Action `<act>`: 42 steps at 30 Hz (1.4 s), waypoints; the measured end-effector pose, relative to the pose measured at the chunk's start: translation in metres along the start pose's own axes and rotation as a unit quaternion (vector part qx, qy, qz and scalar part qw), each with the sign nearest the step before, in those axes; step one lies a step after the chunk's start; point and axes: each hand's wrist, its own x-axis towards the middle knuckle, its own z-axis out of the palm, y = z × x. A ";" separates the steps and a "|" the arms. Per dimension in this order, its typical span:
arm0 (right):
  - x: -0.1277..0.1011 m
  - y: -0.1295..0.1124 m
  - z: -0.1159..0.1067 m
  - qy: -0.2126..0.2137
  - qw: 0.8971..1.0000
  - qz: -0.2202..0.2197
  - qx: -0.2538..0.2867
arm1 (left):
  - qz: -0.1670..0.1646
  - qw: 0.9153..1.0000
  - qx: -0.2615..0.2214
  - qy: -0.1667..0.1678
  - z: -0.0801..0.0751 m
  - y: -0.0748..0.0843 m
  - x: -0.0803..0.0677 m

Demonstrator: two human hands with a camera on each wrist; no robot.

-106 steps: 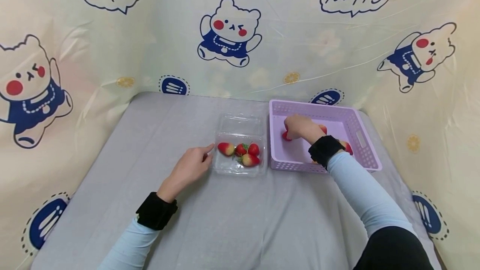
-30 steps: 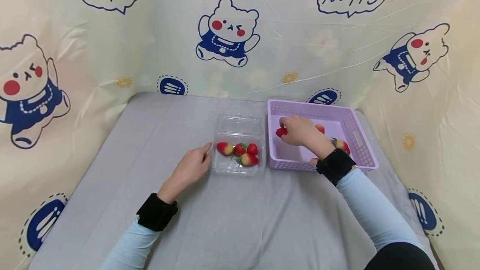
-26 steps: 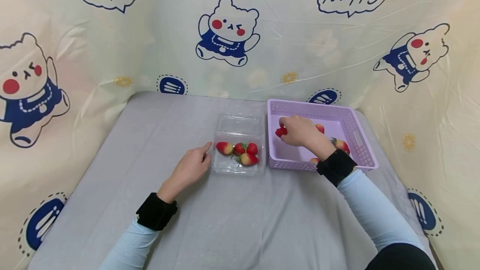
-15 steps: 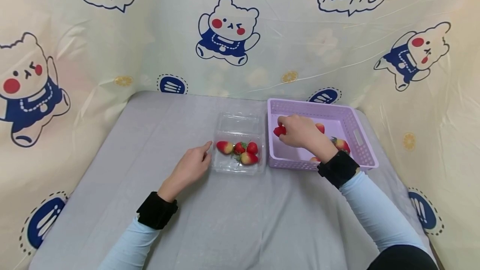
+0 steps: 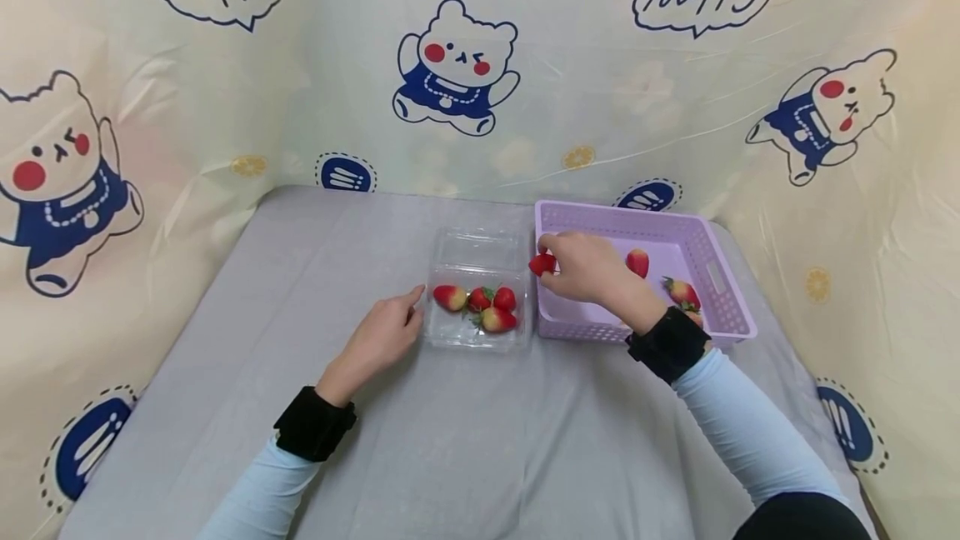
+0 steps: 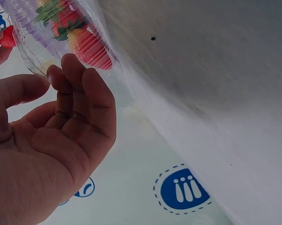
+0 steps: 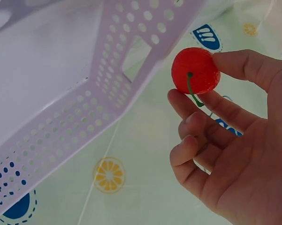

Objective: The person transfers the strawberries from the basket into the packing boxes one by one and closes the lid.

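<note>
My right hand [image 5: 592,272] pinches a red strawberry [image 5: 543,264] between thumb and fingers, over the left rim of a purple basket [image 5: 555,323]. In the right wrist view the strawberry [image 7: 192,70] shows a thin green stem. My left hand [image 5: 378,336] has its index fingertip at the left edge of a clear plastic clamshell box [image 5: 480,342]; its other fingers are loosely bent. The box stands with its lid [image 5: 480,248] raised back. Several strawberries [image 5: 497,320] lie inside, red and pale yellow with green leaves. In the left wrist view, thumb and fingertips are right by the box's edge.
More strawberries stay in the basket: one [image 5: 637,262] near the middle, others [image 5: 682,292] at the right, partly hidden by the right wrist. The basket stands close beside the box on a grey cloth [image 5: 450,440]. A printed curtain [image 5: 570,65] hangs behind.
The right hand has lifted the strawberry from the basket floor and moved left to its left rim, uncovering another strawberry. The left hand and the box have stayed put.
</note>
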 end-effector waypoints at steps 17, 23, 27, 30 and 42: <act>0.007 -0.024 0.023 -0.012 0.999 -0.048 0.018 | 0.001 1.000 0.004 0.002 0.001 0.000 0.000; 0.010 -0.031 0.029 -0.023 0.998 -0.050 0.031 | 0.001 1.000 0.003 0.000 0.001 0.000 0.000; 0.011 -0.034 0.032 -0.029 0.998 -0.049 0.033 | 0.001 1.000 0.003 0.000 0.001 0.000 0.000; 0.013 -0.037 0.035 -0.029 0.998 -0.055 0.028 | 0.000 1.000 0.003 0.000 0.001 0.000 0.000; 0.017 -0.044 0.048 -0.026 0.995 -0.090 0.015 | 0.003 1.000 0.002 0.004 0.001 -0.001 0.000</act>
